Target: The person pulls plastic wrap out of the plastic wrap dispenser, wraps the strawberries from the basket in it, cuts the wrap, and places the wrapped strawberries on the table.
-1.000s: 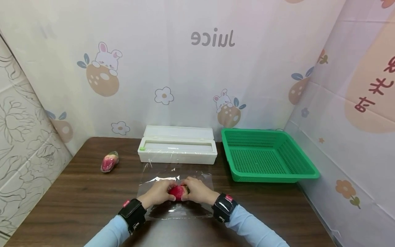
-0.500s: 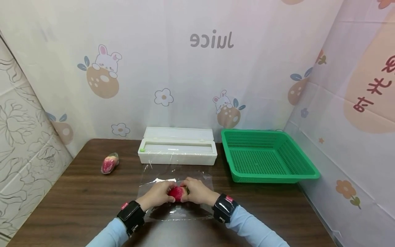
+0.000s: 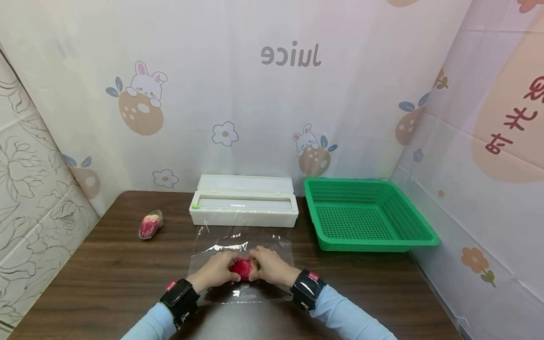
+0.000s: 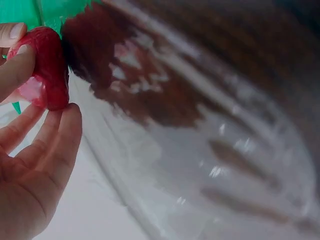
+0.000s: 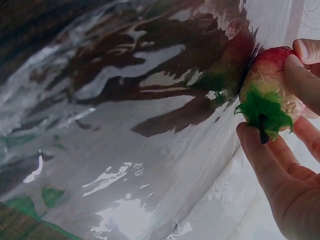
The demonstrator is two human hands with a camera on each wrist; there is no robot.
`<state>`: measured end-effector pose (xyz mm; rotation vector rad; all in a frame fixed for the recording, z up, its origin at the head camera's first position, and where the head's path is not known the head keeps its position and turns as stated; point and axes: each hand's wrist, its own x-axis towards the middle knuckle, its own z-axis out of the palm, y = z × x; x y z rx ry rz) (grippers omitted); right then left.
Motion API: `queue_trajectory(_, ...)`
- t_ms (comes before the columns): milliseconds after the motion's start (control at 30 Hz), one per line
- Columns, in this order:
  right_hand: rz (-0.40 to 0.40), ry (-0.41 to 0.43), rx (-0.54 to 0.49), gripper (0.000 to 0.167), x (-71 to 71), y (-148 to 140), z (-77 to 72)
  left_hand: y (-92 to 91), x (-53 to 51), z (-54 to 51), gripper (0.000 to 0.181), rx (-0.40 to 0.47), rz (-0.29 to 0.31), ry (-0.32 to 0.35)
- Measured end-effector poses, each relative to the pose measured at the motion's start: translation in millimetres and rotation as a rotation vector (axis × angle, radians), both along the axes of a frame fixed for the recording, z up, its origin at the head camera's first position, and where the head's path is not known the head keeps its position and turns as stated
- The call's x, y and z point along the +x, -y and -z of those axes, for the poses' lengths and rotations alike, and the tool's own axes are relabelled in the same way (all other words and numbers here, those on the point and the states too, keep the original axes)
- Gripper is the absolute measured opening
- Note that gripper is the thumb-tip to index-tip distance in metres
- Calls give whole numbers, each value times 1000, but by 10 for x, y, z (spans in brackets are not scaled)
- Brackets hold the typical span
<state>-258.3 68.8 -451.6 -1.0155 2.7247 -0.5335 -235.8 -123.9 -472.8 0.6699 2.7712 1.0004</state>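
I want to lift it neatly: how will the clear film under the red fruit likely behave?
The clear film will probably flop and crease, as it looks thin, see-through and wrinkled. It may tug at the white box, since it appears to reach the box's front. The red fruit on it could roll, given its rounded sides.

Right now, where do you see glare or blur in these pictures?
Head view: small bright glints on the plastic film; left wrist view: the film's right side looks blurred; right wrist view: white glare low on the film, fruit clearer.
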Motion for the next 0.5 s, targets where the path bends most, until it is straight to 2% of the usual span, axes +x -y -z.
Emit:
queue_trajectory(133, 0, 0, -8, 39, -6, 2, 5, -8, 79, -95, 37, -88, -28, -122)
queue_trajectory(233, 3, 2, -10, 39, -13, 7, 8, -11, 191, -184, 23, -126, -35, -238)
queue_trajectory(300, 5, 14, -16, 38, -17, 13, 4, -9, 283, -227, 13, -141, 0, -281)
queue_trajectory(367, 11, 28, -20, 39, -19, 18, -3, -10, 368, -232, 9, -171, 65, -308)
queue_trajectory(433, 19, 45, -21, 39, -23, 19, -3, -12, 439, -203, 10, -212, 130, -291)
queue_trajectory(500, 22, 49, -18, 40, -28, 20, 0, -17, 492, -155, 16, -264, 168, -284)
